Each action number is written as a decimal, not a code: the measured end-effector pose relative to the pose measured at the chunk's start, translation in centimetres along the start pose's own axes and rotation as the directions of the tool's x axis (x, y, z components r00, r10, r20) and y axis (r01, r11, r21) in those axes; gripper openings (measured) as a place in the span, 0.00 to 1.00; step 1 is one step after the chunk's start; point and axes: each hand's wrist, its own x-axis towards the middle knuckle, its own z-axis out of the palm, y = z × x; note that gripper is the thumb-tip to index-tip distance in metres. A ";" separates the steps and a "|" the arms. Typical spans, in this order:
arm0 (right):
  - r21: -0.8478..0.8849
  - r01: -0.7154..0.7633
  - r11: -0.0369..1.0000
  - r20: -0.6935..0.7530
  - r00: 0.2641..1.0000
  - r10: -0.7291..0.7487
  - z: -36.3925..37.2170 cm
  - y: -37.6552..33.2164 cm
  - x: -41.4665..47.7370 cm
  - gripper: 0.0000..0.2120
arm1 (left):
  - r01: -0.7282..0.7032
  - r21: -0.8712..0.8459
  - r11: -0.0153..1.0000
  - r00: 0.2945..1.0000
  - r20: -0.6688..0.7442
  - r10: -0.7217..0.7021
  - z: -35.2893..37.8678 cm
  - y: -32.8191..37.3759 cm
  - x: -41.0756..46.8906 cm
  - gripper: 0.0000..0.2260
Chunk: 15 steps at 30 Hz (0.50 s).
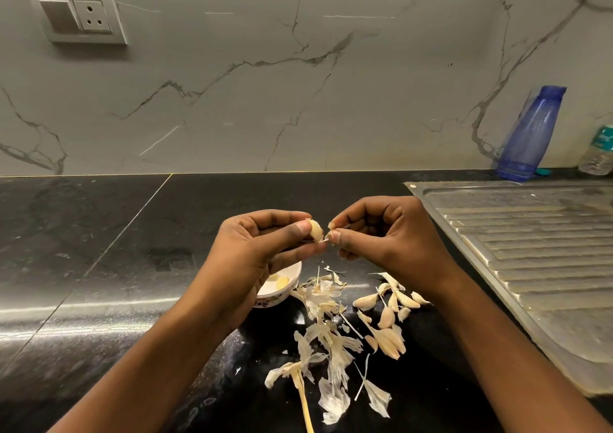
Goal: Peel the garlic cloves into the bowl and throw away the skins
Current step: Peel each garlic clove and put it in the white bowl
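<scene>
Over a black kitchen counter [132, 267], a person's left hand [265, 243] pinches a partly skinned garlic clove [315, 230] between thumb and fingers, while the right hand [381, 233] nips a scrap of skin [331, 225] at the clove's tip. Peeling appears well short of done. The small bowl [278, 296] beneath the left hand holds a few peeled pieces, with unpeeled cloves [386, 316] and loose skins [326, 343] just beside it. Next, the remaining skin likely needs stripping before the clove drops into the bowl. The label on a clear bottle [602, 141] at far right is too blurred to read.

Veined marble wall [298, 84], glossy black counter [99, 250], steel drainboard [530, 250].
</scene>
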 end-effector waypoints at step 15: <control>-0.244 0.154 0.958 0.076 0.987 -0.139 0.6 0.4 0.0 0.06 | -0.038 0.094 0.995 0.999 -0.029 0.041 0.2 0.0 -0.3 0.16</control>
